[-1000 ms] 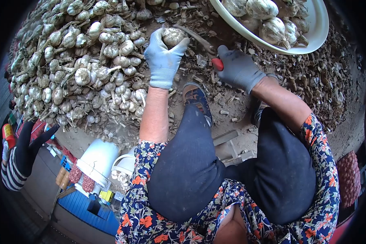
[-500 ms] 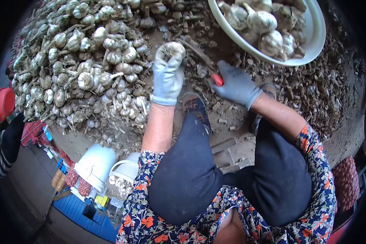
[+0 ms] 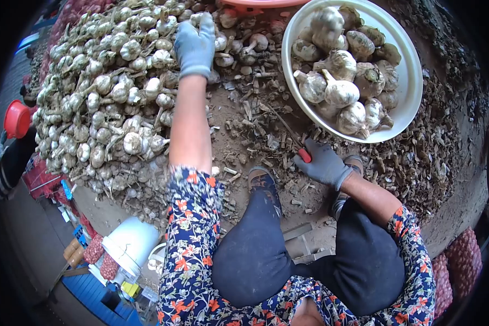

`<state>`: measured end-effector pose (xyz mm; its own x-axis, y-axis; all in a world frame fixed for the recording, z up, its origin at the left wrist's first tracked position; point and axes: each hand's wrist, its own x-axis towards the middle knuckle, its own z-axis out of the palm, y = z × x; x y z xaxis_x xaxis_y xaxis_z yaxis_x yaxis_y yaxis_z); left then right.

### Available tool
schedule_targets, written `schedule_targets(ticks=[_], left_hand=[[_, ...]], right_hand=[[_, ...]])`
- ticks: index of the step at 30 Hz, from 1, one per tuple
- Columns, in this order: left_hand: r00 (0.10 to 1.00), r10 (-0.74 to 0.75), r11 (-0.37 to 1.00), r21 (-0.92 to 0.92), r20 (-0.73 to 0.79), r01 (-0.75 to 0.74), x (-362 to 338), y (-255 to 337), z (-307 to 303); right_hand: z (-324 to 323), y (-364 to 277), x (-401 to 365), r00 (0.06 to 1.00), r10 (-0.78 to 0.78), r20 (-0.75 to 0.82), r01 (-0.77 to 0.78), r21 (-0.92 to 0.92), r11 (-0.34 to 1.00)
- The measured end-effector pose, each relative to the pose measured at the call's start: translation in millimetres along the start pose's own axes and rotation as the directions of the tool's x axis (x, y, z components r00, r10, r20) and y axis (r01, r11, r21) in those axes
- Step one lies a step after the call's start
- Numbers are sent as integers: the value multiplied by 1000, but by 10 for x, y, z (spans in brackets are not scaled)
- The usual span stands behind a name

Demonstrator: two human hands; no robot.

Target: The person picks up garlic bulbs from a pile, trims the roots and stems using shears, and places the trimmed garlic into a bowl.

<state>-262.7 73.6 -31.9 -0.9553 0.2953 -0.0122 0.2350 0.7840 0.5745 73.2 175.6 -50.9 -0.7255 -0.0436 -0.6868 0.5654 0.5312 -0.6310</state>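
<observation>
My left hand, in a grey-white glove, reaches to the far part of a large heap of garlic bulbs. Its thumb and fingers are spread apart at the bulbs, with the fingertips partly hidden among them. In a grey glove, my right hand grips a knife by its red handle. The thin blade points up and left over the dirt. Beyond that hand, a white basin holds several large bulbs, one of them blurred near its far side.
A pink-red basin rim shows at the top edge. Cut stems and husks litter the ground. At left are a person's dark sleeve with a red container, and a white bucket. Mesh sacks stand at right.
My left hand has let go of the garlic bulb and moved forward to the heap. The knife has come away from where the bulb was. The view has shifted, showing more of the white basin.
</observation>
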Motion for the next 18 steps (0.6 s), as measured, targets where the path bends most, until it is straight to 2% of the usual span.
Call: schedule_targets(ticks=[1,2,4,5,6,8,9,10,12,13,14,16,18], left_hand=[[998,-32,972,236,50,19,169,-213,237],[993,-78,888,459,93,27,192,-247,350],[995,-61,806,592,78,3,14,-225,559],[981,-172,830,549,90,96,40,-170,563],[980,-176,829,550,95,95,34,-194,570],[995,4,908,417,104,-47,25,-396,608],[984,175,931,322,26,-174,-26,-461,611],[984,177,931,320,31,-177,-97,-543,609],[996,91,992,83,5,-91,-399,-546,444],[986,124,981,-161,108,-105,-478,-737,487],[992,94,994,42,88,-98,-830,-292,173],[986,161,979,123,33,-164,-1089,-327,127],[989,149,972,184,-6,-145,-1290,-342,109]], right_hand=[[-44,-12,-13,1000,4,14,-4,7,1000],[-51,-4,-3,1000,13,19,-14,8,1000],[-64,18,19,1000,9,-22,-8,36,999],[-77,9,40,998,55,-7,-55,39,998],[-106,-33,50,998,59,-2,-59,41,997],[-174,-125,68,990,122,-71,-109,160,981],[-128,-49,146,993,12,-119,-4,69,998],[-92,9,174,993,17,-120,-8,73,997],[-90,-28,179,929,-143,-342,135,-46,990],[-89,-38,200,917,-161,-364,145,-72,987],[0,34,277,901,-181,-394,157,-94,983],[-39,-66,274,894,-212,-394,163,-155,974],[-32,-135,324,902,-225,-369,164,-190,968]])
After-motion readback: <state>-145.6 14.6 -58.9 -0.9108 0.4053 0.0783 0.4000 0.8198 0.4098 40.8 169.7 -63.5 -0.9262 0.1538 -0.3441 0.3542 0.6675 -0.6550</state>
